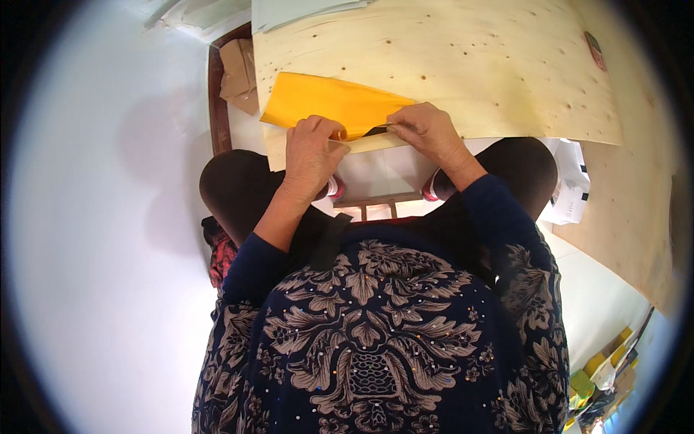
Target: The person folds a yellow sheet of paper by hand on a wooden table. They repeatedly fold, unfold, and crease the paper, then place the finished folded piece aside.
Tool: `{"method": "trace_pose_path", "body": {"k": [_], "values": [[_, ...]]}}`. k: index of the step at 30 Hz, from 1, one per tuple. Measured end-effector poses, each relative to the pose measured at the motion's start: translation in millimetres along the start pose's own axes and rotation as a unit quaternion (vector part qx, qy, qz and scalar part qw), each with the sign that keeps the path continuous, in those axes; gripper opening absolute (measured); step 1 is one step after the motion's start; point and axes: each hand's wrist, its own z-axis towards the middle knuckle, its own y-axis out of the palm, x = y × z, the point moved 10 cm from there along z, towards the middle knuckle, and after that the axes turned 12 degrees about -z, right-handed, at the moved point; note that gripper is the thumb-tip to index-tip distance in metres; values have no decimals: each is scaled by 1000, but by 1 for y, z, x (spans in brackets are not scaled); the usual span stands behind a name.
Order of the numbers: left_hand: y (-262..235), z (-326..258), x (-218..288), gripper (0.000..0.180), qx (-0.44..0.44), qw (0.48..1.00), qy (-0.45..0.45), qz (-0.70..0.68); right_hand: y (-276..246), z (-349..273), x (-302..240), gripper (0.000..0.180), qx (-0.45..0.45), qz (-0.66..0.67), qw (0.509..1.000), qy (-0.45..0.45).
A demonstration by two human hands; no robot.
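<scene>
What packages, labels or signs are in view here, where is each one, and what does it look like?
Yellow envelope: flat on the wooden board, held by both hands.
White bag: right, beside the knee, with dark print.
Sticker: board's top right, small, reddish.
Brown paper package: upper left, crumpled.

1. A pale plywood table (506,65) fills the top.
2. A white wall (101,217) stands at left.
3. Brown cardboard (238,72) lies by a dark wooden frame (217,101).
4. Pale floor tiles (376,173) show below.

Yellow-orange sheet (329,105); pale plywood board (470,65); navy floral-patterned top (376,340)
</scene>
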Motion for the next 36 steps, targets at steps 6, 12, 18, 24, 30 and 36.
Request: {"method": "trace_pose_path", "body": {"k": [6,12,18,24,30,36], "values": [[-16,-25,-19,31,67,998,19,1,-3,-3,-5,15,28,39,996,-71],[-73,-49,-40,27,238,971,21,23,-4,-21,-31,12,29,-31,983,-177],[1,6,16,42,104,968,192,124,-4,-24,-45,16,8,-99,971,-217],[30,92,10,60,90,986,47,129,-5,-16,-48,15,-28,-146,962,-228],[28,75,-22,62,68,986,16,151,-26,-3,-27,16,-60,-182,963,-188],[34,63,-31,61,82,983,23,163,-56,50,4,27,234,152,955,96]]}}
